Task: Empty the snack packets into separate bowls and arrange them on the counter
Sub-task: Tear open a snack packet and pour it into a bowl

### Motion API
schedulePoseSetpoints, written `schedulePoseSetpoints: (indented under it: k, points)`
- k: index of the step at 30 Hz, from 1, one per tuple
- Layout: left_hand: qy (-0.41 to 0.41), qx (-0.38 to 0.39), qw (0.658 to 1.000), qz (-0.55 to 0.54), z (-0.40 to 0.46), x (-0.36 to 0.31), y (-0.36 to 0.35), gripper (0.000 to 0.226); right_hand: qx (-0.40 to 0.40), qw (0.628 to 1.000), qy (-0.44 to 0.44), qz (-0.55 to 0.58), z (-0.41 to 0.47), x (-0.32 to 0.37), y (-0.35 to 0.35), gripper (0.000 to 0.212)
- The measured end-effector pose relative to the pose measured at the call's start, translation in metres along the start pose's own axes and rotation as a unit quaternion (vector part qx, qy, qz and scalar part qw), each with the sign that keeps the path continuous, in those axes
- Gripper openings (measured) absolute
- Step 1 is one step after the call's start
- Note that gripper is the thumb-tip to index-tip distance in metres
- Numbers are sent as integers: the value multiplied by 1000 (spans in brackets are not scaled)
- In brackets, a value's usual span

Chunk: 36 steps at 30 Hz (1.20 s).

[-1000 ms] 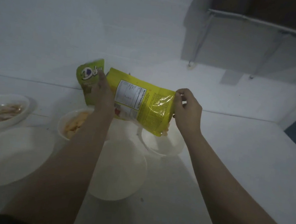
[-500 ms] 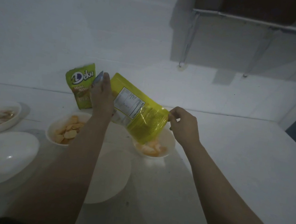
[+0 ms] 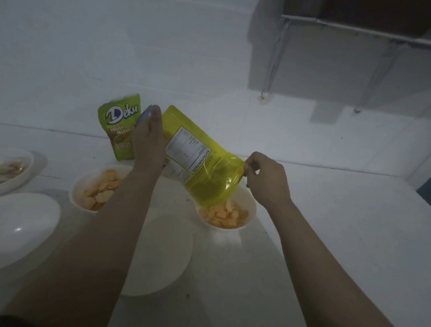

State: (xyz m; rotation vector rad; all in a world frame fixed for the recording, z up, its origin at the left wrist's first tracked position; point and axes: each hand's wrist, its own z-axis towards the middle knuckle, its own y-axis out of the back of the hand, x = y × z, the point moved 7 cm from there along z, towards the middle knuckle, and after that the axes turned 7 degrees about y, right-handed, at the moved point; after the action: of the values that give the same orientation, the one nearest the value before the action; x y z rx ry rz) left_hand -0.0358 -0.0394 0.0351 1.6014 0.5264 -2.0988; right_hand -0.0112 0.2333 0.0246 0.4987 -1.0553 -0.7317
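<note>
My left hand (image 3: 149,140) grips the top of a shiny yellow packet (image 3: 200,167), and my right hand (image 3: 266,179) fingers pinch its side. The packet tips down over a white bowl (image 3: 249,207) on the tabletop (image 3: 335,229), with orange chips (image 3: 223,213) inside.

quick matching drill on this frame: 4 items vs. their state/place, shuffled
Items:
1. yellow packet
2. green packet
3. right bowl
4. near bowl

States:
A. stands at the back by the wall
B. holds nothing, nearest the camera
C. tilted, held in both hands
D. chips piling up in it, under the packet's mouth

Pairs: 1-C, 2-A, 3-D, 4-B. The left hand grips the packet's upper end; the right hand pinches its lower edge.
</note>
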Motion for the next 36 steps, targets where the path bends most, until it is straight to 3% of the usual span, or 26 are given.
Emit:
schedulePoseSetpoints:
  k: [4,8,13,19,24,29,36]
  points:
    - [-3,-2,1000,-14,3,-3,5,73,-16,1000,-4,1,-4,7,-3,14]
    - [-27,5,1000,6,1,-13,3,61,-36,999,-14,0,-6,7,0,15]
    - [-23,16,1000,-7,2,-11,3,68,-51,999,-14,7,-7,8,2,14]
    - [-43,13,999,9,3,-15,2,48,-52,998,-25,-3,-5,13,3,13]
    - [-105,44,991,65,-5,-21,-5,46,-1,997,-38,-66,-4,8,-10,21]
    - [-134,27,988,68,-14,-23,-9,45,35,991,-53,-115,1,16,-15,30]
    - [-153,61,985,52,-30,-33,-27,48,14,999,42,5,25,51,-17,20]
